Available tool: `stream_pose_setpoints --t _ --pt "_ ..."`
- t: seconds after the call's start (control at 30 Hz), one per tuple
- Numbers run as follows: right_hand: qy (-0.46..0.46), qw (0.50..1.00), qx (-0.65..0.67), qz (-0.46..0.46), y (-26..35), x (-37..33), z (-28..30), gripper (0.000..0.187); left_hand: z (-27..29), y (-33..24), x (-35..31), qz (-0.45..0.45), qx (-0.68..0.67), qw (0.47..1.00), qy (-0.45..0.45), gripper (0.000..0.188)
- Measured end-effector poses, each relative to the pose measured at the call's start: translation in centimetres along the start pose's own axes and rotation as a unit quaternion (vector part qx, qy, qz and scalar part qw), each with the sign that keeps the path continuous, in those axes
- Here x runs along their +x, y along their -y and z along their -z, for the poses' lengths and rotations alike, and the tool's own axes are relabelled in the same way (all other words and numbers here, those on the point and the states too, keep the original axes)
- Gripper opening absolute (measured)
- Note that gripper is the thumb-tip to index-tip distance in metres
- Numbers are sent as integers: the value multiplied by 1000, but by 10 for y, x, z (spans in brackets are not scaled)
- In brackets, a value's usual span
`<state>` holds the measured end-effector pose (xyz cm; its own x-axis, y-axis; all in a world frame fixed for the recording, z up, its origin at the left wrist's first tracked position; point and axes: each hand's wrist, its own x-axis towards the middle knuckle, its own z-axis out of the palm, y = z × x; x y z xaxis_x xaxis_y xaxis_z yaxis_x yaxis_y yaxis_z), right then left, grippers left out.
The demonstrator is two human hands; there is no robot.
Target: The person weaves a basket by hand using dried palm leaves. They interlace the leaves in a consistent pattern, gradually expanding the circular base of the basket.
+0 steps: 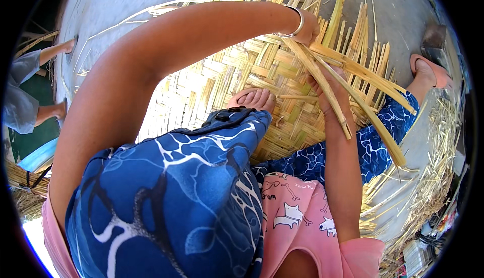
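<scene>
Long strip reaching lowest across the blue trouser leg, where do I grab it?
Pinch the strip near its lower end, probably from the right: that end widens and juts past the trouser leg, while the upper stretch crowds among other strips.

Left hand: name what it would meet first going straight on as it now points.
Probably the loose strip ends fanning from the edge of the woven mat, just right of the left hand; whether they lie level with it or below is unclear.
</scene>
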<state>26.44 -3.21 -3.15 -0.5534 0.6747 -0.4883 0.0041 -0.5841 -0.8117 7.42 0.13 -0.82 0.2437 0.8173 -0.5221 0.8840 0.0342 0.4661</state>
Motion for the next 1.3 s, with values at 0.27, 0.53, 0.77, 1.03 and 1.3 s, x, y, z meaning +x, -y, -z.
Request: stream_pose_setpoints --t 0.27,0.53,0.77,1.03,1.3 --pt "66 993 -78 -62 16 4 2 29 16 4 2 -8 40 999 35 16" --pt "1 982 -167 83 37 56 -23 29 30 19 -32 17 -111 992 -48 20" --pt "21 986 -164 19 41 111 -19 36 23 24 -35 23 -180 969 -171 22" --pt "14 993 -81 81 39 92 -36 31 21 32 -18 51 -120 962 -239 27" --pt "-10 987 -40 155 33 56 -57 27 20 34 -7 108 -194 951 -216 16"
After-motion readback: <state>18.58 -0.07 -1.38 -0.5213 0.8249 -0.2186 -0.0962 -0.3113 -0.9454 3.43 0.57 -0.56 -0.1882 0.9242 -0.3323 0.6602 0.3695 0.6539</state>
